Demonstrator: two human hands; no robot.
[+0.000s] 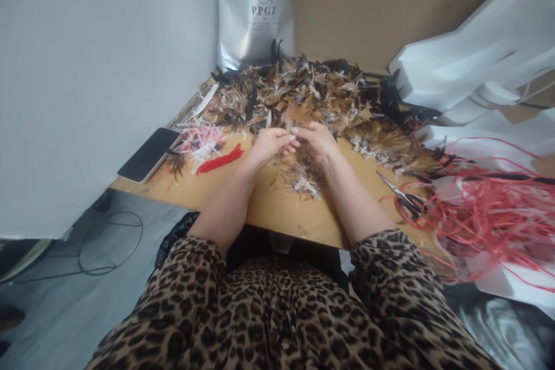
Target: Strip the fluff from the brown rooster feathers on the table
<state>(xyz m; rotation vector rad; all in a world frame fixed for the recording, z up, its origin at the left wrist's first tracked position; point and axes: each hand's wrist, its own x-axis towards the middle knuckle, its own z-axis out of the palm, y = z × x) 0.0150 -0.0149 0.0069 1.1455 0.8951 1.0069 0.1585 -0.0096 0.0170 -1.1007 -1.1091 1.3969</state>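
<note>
My left hand (pixel 273 144) and my right hand (pixel 317 140) meet above the middle of the wooden table (pixel 260 196). Thumbs and fingertips of both are pinched together on a small bunch of brown feathers (pixel 299 114), whose quill ends are mostly covered by the fingers. Behind them spreads a large heap of brown, black and white feathers (pixel 277 89). Below the right hand lies a little pile of feathers with pale fluff (pixel 306 182). To the right, feather bunches (pixel 390 147) are laid side by side, white ends toward me.
Left of my hands are red strands (pixel 220 160), pink and white strips (pixel 200 140) and a phone (pixel 150 154) at the edge. Scissors (pixel 404 195) and a tangle of red plastic string (pixel 498 219) lie right. A silver bag (pixel 255 29) stands behind the heap.
</note>
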